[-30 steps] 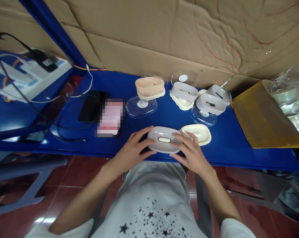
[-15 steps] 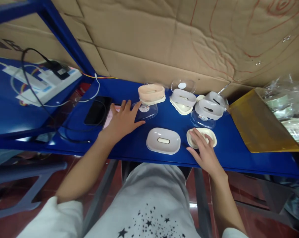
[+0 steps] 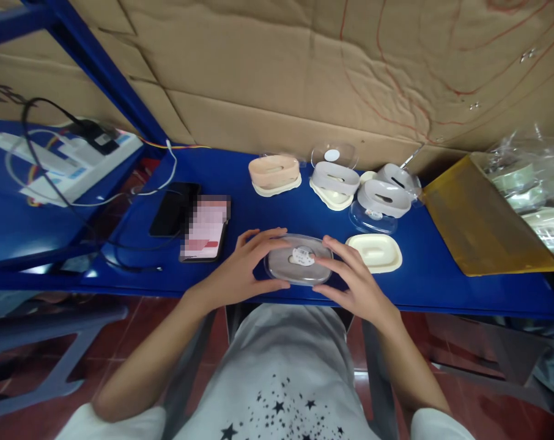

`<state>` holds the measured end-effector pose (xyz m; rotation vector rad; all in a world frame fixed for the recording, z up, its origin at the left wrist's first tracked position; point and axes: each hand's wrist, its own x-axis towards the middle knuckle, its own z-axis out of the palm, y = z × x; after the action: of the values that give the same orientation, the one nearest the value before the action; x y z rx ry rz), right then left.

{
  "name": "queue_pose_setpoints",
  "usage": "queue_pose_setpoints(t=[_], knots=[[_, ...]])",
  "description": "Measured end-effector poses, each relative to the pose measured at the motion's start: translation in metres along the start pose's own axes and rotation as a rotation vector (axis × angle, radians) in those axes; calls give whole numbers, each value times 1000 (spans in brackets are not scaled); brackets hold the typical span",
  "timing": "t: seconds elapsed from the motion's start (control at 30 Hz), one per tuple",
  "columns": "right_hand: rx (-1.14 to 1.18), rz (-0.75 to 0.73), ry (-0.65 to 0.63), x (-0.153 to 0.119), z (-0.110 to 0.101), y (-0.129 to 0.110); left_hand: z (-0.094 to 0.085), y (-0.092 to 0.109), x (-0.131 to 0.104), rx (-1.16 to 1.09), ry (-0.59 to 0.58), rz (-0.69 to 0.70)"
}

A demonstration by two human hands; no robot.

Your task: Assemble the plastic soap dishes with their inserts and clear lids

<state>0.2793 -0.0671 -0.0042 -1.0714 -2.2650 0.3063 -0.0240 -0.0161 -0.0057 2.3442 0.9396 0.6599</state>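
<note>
A clear plastic lid [image 3: 281,260] with a white round sticker lies over a grey oval dish near the table's front edge. My left hand [image 3: 247,264] grips the lid's left end, thumb at the near side and fingers at the far side. At the opposite end, my right hand [image 3: 353,278] holds the lid in the same way, a finger by the sticker. Just right of it a cream oval tray [image 3: 380,253] lies flat, touched by neither hand. How closely the lid sits on the dish I cannot tell.
Behind stand a peach oval box [image 3: 273,173], a grey oval box [image 3: 334,178] and more grey boxes [image 3: 384,198]. Phones [image 3: 208,226] and a power strip [image 3: 84,165] with cables are at left. A yellow-brown bin [image 3: 483,220] with wrapped pieces stands right.
My left hand has brought the clear lid from the back left onto the grey dish. My right hand has left the cream tray and moved left to the lid.
</note>
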Motion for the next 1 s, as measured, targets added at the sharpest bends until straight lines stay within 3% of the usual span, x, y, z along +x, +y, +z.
queue_pose_setpoints(t=[0.2,0.53,1.0], knots=[[21,-11,-12,-4,6,12,14,-14,-2,-20,50,47],[9,-19,-14,-11,11,13,18,-17,-7,-98,133,120],[-65,-77,20,-14,22,14,23,-20,-9,24,154,197]])
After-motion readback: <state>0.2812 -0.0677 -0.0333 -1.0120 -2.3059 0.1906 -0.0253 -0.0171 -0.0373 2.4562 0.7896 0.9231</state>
